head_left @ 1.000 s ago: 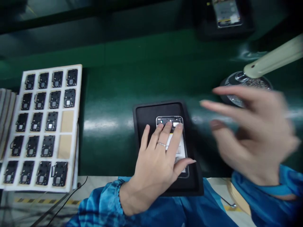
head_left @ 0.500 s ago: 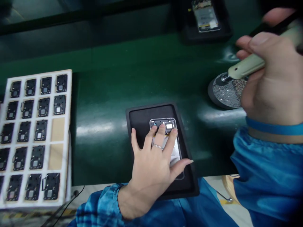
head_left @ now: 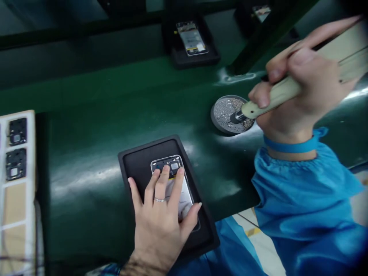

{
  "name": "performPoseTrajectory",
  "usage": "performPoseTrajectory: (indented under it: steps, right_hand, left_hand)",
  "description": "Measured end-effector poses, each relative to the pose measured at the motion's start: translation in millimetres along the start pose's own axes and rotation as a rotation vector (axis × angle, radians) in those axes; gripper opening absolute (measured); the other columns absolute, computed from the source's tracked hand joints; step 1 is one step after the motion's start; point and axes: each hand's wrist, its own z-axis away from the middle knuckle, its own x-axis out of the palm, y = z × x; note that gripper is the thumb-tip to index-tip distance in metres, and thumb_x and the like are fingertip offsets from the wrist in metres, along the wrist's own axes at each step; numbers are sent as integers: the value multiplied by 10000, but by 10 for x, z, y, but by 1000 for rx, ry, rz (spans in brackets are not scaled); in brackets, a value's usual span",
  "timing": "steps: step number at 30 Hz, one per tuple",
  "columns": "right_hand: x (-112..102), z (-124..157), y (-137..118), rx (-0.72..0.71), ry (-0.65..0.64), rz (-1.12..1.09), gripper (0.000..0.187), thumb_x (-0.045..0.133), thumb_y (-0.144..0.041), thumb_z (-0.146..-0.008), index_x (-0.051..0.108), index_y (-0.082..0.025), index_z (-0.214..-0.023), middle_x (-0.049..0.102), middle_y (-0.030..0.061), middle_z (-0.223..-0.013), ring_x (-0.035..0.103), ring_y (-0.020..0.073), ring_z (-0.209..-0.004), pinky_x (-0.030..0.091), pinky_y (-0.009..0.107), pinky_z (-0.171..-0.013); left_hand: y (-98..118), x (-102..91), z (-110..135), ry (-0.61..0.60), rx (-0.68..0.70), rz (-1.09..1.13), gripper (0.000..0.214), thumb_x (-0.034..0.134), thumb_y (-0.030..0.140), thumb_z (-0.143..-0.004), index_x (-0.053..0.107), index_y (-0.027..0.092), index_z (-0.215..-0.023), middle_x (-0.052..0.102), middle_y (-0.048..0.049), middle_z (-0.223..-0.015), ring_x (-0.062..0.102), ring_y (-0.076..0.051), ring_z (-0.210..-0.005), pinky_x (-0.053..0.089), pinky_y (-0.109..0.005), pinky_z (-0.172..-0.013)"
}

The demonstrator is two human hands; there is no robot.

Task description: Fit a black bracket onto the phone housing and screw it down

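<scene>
My left hand lies with its fingers spread over an opened phone, fingertips on the black part near its top end. The phone sits inside a black tray at the front of the bench. In my right hand is a pale green electric screwdriver, its fingers wrapped round the body. The driver's metal tip points down into a round grey dish filled with small screws. Whether a screw sits on the tip is too small to tell.
A white compartment tray of black phone modules stands at the left. Another black tray with an opened phone lies at the back, and a further tray sits behind a dark green post.
The view has turned right, so the bench things appear further left. My right hand has brought the screwdriver tip down into the screw dish. My left hand stays on the phone.
</scene>
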Motion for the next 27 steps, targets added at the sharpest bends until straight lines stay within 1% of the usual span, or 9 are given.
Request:
performPoseTrajectory:
  steps: [2, 4, 8, 11, 14, 17, 22, 24, 27]
  right_hand:
    - [7, 13, 57, -74, -37, -50, 376, 1096, -444, -763, 766, -294, -864, 484, -52, -743, 463, 121, -597, 341, 193, -347]
    - [-24, 22, 111, -89, -65, -68, 431, 1144, -505, -805, 776, -297, -887, 493, -56, -727, 478, 133, -587, 343, 210, -336]
    - [-87, 23, 207, -104, -64, -70, 642, 1261, -693, -715, 787, -293, -884, 483, -51, -750, 457, 127, -584, 318, 228, -323]
    - [-102, 16, 258, -128, -33, -53, 650, 1287, -729, -687, 837, -293, -857, 497, -32, -757, 443, 122, -591, 291, 236, -315]
    - [-108, 15, 289, -132, -31, -55, 607, 1291, -717, -702, 875, -302, -853, 506, -21, -742, 455, 129, -590, 276, 238, -302]
    - [-112, 21, 304, -123, -26, -66, 588, 1289, -721, -705, 897, -310, -858, 506, -20, -718, 443, 130, -575, 255, 243, -292]
    - [-123, 33, 315, -162, -44, -16, 600, 1255, -757, -755, 871, -312, -875, 543, -16, -738, 446, 126, -558, 276, 259, -305]
    - [-117, 47, 319, -183, -64, 26, 615, 1218, -792, -801, 843, -314, -887, 552, -15, -760, 453, 126, -557, 309, 270, -320]
    - [-64, 88, 301, -167, -81, 41, 604, 1200, -790, -818, 831, -318, -888, 553, -23, -732, 454, 127, -521, 324, 287, -326]
  left_hand:
    - [-19, 10, 5, -10, -4, -4, 929, 844, 410, -1147, 514, 370, -2015, 772, -195, -1836, 775, -593, -1624, 420, -1046, -1494]
    - [-31, 16, 5, -17, -7, -4, 1008, 826, 399, -1154, 393, 401, -2064, 760, -187, -1853, 770, -582, -1636, 396, -1039, -1513]
    - [-46, 10, 1, -23, -9, -9, 1100, 786, 401, -1170, 200, 446, -2100, 747, -180, -1865, 779, -571, -1626, 383, -1039, -1520]
    - [-54, -1, -4, -21, -3, -21, 1122, 779, 411, -1170, 151, 457, -2099, 752, -177, -1856, 783, -581, -1612, 390, -1055, -1504]
    - [-62, -8, -7, -20, -3, -19, 1139, 792, 400, -1155, 156, 464, -2096, 745, -165, -1867, 783, -575, -1606, 371, -1040, -1523]
    - [-70, -7, -2, -21, -8, -1, 1146, 805, 369, -1141, 180, 476, -2096, 745, -145, -1873, 777, -553, -1613, 312, -1002, -1571]
    - [-80, 6, 9, -6, 1, -2, 1104, 792, 352, -1147, 236, 462, -2094, 748, -142, -1869, 777, -532, -1613, 265, -973, -1600]
    - [-81, 13, 10, 2, 8, -12, 1054, 780, 363, -1157, 291, 438, -2088, 750, -155, -1861, 777, -532, -1612, 288, -975, -1592]
    - [-76, 27, 9, 8, 17, -32, 951, 781, 371, -1157, 445, 391, -2046, 756, -176, -1850, 779, -545, -1605, 339, -991, -1564]
